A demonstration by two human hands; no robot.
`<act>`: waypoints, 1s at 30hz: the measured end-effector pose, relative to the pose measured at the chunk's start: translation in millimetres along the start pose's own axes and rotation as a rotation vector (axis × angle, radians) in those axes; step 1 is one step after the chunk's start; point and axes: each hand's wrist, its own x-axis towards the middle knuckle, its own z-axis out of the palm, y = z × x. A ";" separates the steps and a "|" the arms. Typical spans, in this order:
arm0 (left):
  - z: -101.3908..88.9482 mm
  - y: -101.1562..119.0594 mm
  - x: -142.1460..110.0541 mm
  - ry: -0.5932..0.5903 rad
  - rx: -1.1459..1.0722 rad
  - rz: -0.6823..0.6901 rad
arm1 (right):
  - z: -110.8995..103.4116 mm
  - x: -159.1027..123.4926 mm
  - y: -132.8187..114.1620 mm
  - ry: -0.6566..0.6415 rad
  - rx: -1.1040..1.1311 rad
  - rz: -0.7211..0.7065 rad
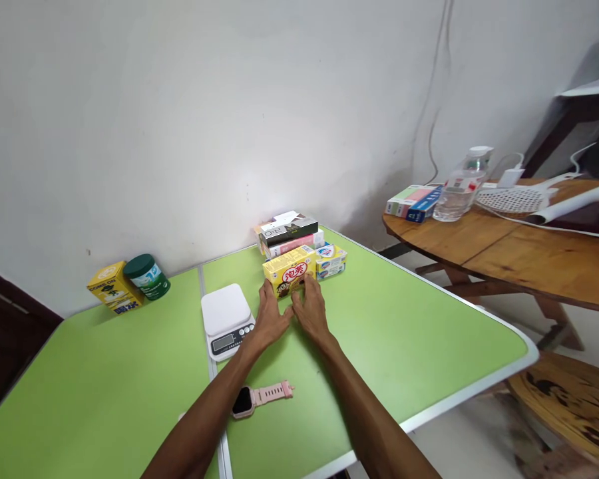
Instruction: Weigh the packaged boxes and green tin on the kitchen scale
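A yellow snack box point(290, 267) with red and white lettering stands on the green table, held between my two hands. My left hand point(270, 315) has its fingers against the box's left side. On the lower right of its front is my right hand point(311, 309), fingers closed against it. The thumbs point toward each other in front of the box. Close to my left hand lies a white kitchen scale point(225, 309) with nothing on its plate. A yellow and white soap pack point(331, 261) sits beside the box, and stacked cartons point(288, 231) are behind it.
A smartwatch with a pink strap point(269, 394) lies near my left forearm. At the back left are a yellow carton point(114, 287) and a green canister point(150, 279). A wooden table point(504, 243) on the right carries a water bottle point(460, 189). The wall closes off the back.
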 end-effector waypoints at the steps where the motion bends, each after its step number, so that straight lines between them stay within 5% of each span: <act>1: 1.0 0.5 3.2 -0.005 -0.012 -0.014 | 0.1 -0.2 -1.3 -0.023 -0.002 0.001; 6: -8.4 9.2 5.3 -0.003 -0.059 -0.043 | -9.7 -0.4 -3.3 -0.056 -0.011 0.030; 9: -32.6 12.8 -12.3 0.034 -0.084 0.078 | -22.0 -6.0 -9.2 -0.051 0.009 0.045; 13: -101.1 -7.2 -40.3 0.303 -0.069 0.282 | -31.7 -13.1 -40.9 -0.005 -0.019 0.041; 16: -168.8 -52.9 -58.4 0.630 0.040 0.126 | -16.9 -15.9 -85.4 -0.083 0.021 -0.075; 18: -206.7 -92.2 -64.6 0.788 0.100 -0.069 | 8.7 -15.7 -118.5 -0.206 0.087 -0.166; 21: -241.2 -144.9 -59.8 0.862 0.097 -0.271 | 67.3 -11.8 -161.6 -0.463 0.194 -0.225; 25: -257.1 -184.3 -33.2 0.868 0.093 -0.276 | 163.6 -1.4 -196.3 -0.757 0.289 -0.188; 30: -263.6 -207.1 0.0 0.916 0.074 -0.235 | 279.8 21.8 -212.1 -0.794 0.402 0.071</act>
